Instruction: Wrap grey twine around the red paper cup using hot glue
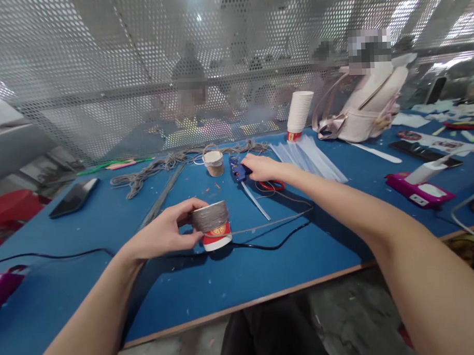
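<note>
My left hand (172, 227) grips a red and white paper cup (217, 240), its upper part wound with grey cord (211, 216). From the cup a loose strand of that cord runs right across the table. Farther out, my right hand (258, 167) is closed on a blue hot glue gun (238, 169); its fingers are partly hidden. A clear glue stick (256, 201) juts from the gun toward me. Just below my right wrist lie red-handled scissors (273, 185). Left of the gun stands a small cord-wrapped cup (214, 164) with a looped handle.
Bundles of grey cord (174, 160) lie along the back. A stack of paper cups (300, 113) and clear glue sticks (310, 157) are at right, near a pale backpack (368, 103). A phone (74, 197) lies left, a purple power strip (419, 189) right. A black cable (270, 247) crosses the table.
</note>
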Available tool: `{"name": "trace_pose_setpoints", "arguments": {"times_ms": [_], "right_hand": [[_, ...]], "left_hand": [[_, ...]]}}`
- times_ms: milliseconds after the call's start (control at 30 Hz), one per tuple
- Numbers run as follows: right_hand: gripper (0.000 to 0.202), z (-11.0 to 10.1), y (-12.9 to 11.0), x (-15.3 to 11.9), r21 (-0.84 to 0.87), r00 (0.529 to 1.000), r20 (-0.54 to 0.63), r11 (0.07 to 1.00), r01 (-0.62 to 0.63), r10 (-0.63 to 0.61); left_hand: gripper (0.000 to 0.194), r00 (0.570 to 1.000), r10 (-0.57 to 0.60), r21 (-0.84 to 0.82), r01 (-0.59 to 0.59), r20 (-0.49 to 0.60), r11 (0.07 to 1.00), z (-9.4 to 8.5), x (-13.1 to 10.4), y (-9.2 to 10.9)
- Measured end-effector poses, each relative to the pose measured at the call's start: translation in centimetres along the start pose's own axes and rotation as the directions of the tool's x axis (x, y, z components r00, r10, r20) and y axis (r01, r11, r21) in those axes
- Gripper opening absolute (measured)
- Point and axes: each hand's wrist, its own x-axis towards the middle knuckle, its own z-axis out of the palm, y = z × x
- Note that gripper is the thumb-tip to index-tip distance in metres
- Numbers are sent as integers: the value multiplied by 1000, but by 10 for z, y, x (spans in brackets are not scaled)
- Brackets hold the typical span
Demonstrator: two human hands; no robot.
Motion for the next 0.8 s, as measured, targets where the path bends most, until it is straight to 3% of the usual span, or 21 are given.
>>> {"name": "trace_pose_setpoints", "arguments": {"times_ms": [200, 367, 467, 533, 600, 800], "right_hand": [[26, 15, -8, 8, 5, 998, 42, 999, 39, -39], [36, 0, -23, -10, 95, 998, -63, 995, 34, -28], [29, -10, -54, -36, 222, 989, -150, 973, 55, -22], [15, -10, -77, -54, 520, 981, -191, 850, 77, 28], [18, -6, -95, -70, 615, 971, -233, 782, 98, 61], [16, 7, -107, -86, 493, 944, -330, 857, 151, 24]], "left_hand": [[30, 1000, -12, -26, 12, -2, 1000, 5, 2, 2], [32, 997, -46, -29, 44, -65, 999, 8, 3, 7], [34, 990, -67, -28, 64, -127, 998, 12, 4, 10], [36, 979, -71, -34, 66, -189, 997, 16, 5, 10], [37, 969, -70, -41, 62, -238, 997, 20, 7, 10], [35, 951, -71, -43, 61, -300, 997, 29, 8, 12]]}}
